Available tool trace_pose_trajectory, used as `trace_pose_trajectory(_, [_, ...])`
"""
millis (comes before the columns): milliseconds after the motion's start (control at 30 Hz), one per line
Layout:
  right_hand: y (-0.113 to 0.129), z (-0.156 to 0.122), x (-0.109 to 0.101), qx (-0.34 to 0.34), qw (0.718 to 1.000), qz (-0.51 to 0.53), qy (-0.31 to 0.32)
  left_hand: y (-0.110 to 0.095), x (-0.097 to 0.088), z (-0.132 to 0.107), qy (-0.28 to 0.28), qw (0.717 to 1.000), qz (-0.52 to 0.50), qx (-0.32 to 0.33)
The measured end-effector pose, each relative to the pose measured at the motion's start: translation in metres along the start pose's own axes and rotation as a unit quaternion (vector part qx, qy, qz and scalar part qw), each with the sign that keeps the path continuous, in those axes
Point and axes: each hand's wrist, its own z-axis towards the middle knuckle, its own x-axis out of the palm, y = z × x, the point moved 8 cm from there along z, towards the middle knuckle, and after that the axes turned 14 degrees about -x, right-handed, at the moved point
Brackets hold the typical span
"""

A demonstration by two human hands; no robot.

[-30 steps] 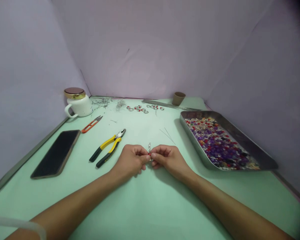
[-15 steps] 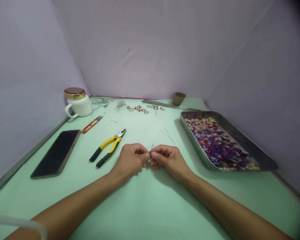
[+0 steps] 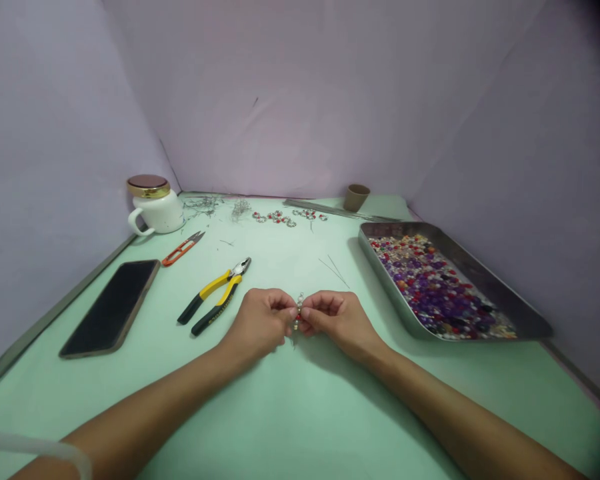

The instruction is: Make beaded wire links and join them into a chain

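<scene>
My left hand (image 3: 260, 321) and my right hand (image 3: 336, 319) meet fingertip to fingertip low over the green table (image 3: 290, 413). Both pinch a short beaded wire piece (image 3: 298, 311) with clear and red beads, held roughly upright between them. Yellow-handled pliers (image 3: 215, 295) lie just left of my left hand. A metal tray (image 3: 500, 293) of mixed purple, red and clear beads stands to the right of my right hand.
A dark phone (image 3: 113, 308) lies at the left. Orange snips (image 3: 183, 248) and a white lidded mug (image 3: 155, 204) sit further back left. Finished bead pieces (image 3: 280, 217), wire scraps, long wires (image 3: 340, 212) and a small brown cup (image 3: 356, 197) line the far edge.
The beaded piece was turned between my fingertips, dipping down and coming back up. Both hands stay in the same place.
</scene>
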Motion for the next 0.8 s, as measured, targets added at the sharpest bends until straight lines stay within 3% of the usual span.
trace_pose_trajectory(167, [-0.003,-0.001,0.003,-0.01,1.0,-0.004,0.009,-0.004,-0.002,-0.005,-0.035,0.998,0.046,0.038])
trace_pose_trajectory(500, [-0.003,-0.005,0.01,-0.034,0.999,0.023,0.018,-0.011,0.004,-0.016,-0.047,0.996,0.037,0.064])
trace_pose_trajectory(800, [0.0,-0.002,0.006,-0.024,1.0,0.019,-0.006,-0.003,0.003,-0.003,0.001,0.999,-0.047,-0.015])
